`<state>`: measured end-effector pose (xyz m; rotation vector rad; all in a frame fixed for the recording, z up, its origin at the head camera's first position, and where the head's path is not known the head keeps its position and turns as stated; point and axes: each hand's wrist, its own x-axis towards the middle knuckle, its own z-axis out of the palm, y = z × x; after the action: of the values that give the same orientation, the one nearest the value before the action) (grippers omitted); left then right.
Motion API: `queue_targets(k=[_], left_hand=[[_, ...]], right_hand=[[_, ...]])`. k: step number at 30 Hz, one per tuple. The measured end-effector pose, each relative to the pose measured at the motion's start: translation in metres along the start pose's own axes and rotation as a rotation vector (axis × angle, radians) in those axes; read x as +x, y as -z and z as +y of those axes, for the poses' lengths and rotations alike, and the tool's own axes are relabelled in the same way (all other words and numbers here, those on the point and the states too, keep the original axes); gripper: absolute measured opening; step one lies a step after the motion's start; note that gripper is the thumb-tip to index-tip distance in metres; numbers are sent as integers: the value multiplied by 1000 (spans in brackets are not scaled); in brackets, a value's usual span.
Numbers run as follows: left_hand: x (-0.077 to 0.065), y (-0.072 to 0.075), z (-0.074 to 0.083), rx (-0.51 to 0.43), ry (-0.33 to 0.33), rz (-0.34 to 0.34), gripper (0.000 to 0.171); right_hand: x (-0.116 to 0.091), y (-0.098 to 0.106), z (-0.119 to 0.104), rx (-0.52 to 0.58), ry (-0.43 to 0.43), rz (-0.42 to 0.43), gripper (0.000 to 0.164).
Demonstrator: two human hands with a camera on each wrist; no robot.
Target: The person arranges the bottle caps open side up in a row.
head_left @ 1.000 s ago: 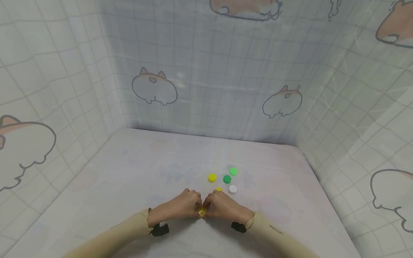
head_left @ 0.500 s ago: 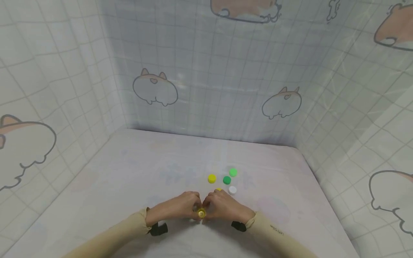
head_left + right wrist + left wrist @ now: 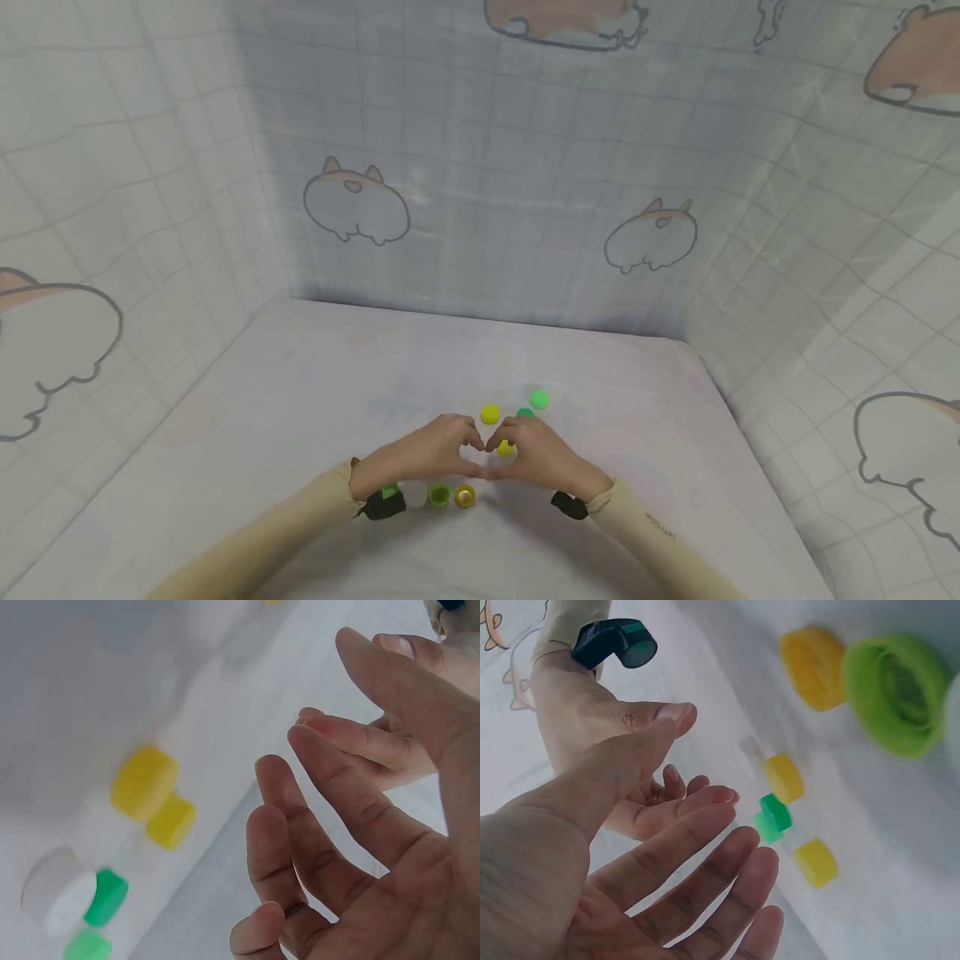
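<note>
My left hand (image 3: 431, 450) and right hand (image 3: 545, 452) hover over the table, fingers bent toward each other and thumbs below. Nothing is in either hand. In the head view their fingertips meet or nearly meet; whether they touch I cannot tell. Just nearer than the hands, a row of bottle caps lies hollow side up: an orange-yellow cap (image 3: 465, 496), a lime green cap (image 3: 439, 496), a white cap (image 3: 415, 494) and a green cap (image 3: 390, 491) partly covered by the left wrist's camera.
Beyond the hands lie a yellow cap (image 3: 491, 414), a dark green cap (image 3: 525, 412) and a light green cap (image 3: 539, 399). Another yellow cap (image 3: 506, 448) shows through the right hand's curve. A white cap (image 3: 60, 892) appears in the right wrist view. Patterned cloth walls (image 3: 487, 208) enclose the table.
Both hands have let go of the orange-yellow cap and lifted away from it, slightly forward. That cap stays on the table, and the row beside it has come into view.
</note>
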<state>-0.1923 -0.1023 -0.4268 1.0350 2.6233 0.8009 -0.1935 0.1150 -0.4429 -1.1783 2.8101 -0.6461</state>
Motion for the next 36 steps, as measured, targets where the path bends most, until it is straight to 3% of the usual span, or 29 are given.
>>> queue_targets(k=[8,13,25,36], left_hand=[[16,9,6,29,-6,46,35],[24,12,2,1,23,60,32],[39,13,-9,-30,71,56,25],[51,10,-11,-40,95,54,25]], right_hand=[[-1,13,10,13,-31,63,31],[-2,16,19,33,-85,102,37],[-2,24,40,83,-190,99,45],[-2,27,46,83,-205,94,51]])
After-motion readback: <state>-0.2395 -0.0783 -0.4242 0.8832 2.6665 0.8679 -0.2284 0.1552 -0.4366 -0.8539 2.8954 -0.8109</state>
